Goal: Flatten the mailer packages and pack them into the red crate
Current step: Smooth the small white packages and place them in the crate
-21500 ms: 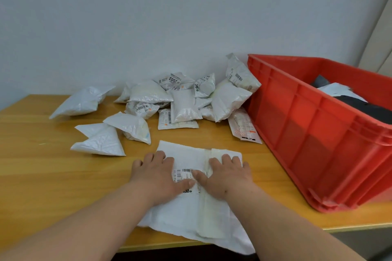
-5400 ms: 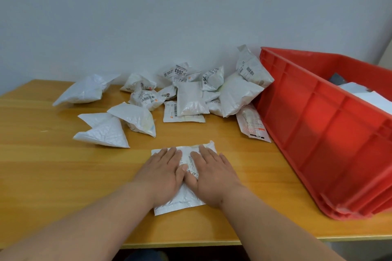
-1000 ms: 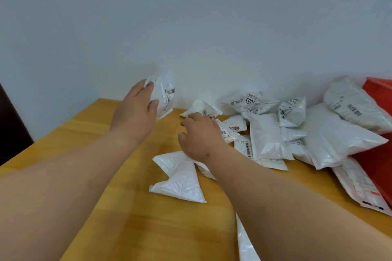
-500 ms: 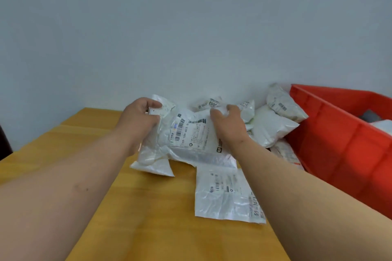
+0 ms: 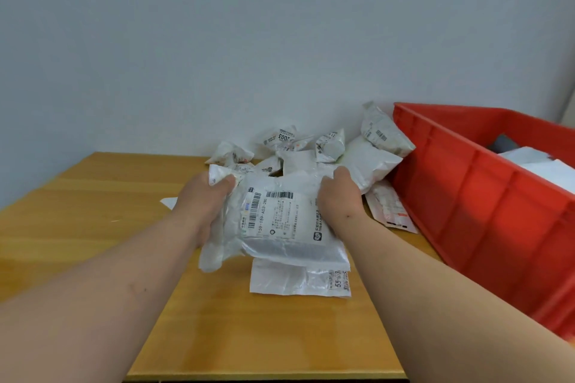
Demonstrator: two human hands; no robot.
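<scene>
White mailer (image 5: 280, 221), each end in a hand's grip, left (image 5: 203, 199) and right (image 5: 337, 196), beside the red crate's (image 5: 485, 196) near wall.

My left hand (image 5: 203, 202) and right hand (image 5: 337, 196) sit mid-frame, gripping the left and right ends of one mailer (image 5: 280, 224), held above the table (image 5: 93, 227). Directly below it, lower centre, a flat mailer (image 5: 289, 281) lies on the table. Behind my hands, against the wall (image 5: 280, 25), the pile of mailers (image 5: 311, 149) runs right until it touches the crate (image 5: 482, 211). Crate fills the right edge of frame, more mailers (image 5: 541, 165) inside. One flat packet (image 5: 390, 211) lies between my right hand and the crate wall.
</scene>
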